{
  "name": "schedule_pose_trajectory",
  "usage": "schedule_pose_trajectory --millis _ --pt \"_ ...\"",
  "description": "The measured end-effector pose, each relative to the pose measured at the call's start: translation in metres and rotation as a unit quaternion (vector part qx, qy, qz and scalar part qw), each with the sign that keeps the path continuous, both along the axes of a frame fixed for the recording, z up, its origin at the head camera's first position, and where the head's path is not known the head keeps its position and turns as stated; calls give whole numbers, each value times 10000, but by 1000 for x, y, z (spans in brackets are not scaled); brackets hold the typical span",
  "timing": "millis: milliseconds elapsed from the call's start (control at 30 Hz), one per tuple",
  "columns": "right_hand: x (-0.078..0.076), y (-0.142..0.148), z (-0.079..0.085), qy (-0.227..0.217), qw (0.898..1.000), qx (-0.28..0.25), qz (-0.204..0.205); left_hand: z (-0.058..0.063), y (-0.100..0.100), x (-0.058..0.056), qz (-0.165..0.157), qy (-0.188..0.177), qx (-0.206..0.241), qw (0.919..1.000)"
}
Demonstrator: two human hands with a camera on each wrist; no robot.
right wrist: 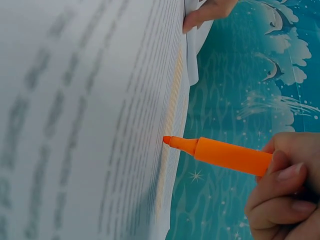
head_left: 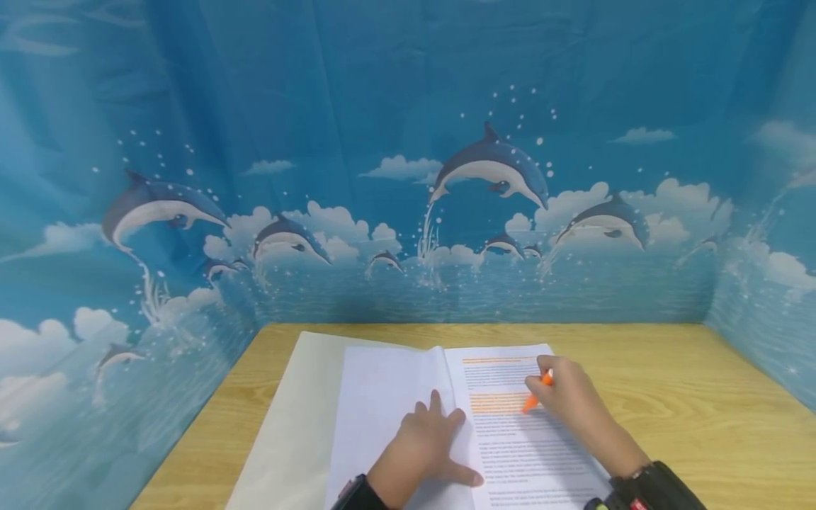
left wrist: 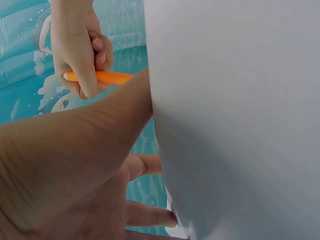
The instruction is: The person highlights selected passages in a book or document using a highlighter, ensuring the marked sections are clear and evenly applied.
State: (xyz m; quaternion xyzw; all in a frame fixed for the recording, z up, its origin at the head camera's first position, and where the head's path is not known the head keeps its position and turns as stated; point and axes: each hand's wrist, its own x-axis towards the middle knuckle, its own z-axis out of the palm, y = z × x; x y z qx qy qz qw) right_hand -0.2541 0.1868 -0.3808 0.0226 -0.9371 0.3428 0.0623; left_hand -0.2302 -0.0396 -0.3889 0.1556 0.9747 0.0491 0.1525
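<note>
An orange highlighter (right wrist: 232, 156) is gripped between the thumb and curled fingers of my right hand (head_left: 574, 393). Its tip meets the printed right page (head_left: 529, 453) of an open booklet, near the end of a highlighted line. Orange bands (head_left: 497, 402) cover a heading at the page top and a block of lines below it. My left hand (head_left: 423, 439) rests spread on the booklet near the fold, its thumb reaching onto the right page. The left page (head_left: 376, 397) is blank. In the left wrist view, the right hand (left wrist: 82, 55) holds the highlighter beyond my left thumb.
Under the booklet's left side lies a large cream sheet or cover (head_left: 280, 425). The wood-grain table (head_left: 688, 397) extends to both sides. A blue dolphin-print curtain (head_left: 382, 106) stands behind and around it. Dark bands are on both wrists.
</note>
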Motion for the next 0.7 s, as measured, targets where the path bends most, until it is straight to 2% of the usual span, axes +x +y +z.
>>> schedule_pose_trajectory --millis 233,500,700 --pt "2 8 2 -183 9998 -5 -57 1 -1 1 29 -38 78 10000" --pt "5 19 2 62 9999 87 13 -1 -1 2 -5 9 38 10000" --pt "4 27 2 153 9996 208 -102 0 0 0 -66 35 -18 10000"
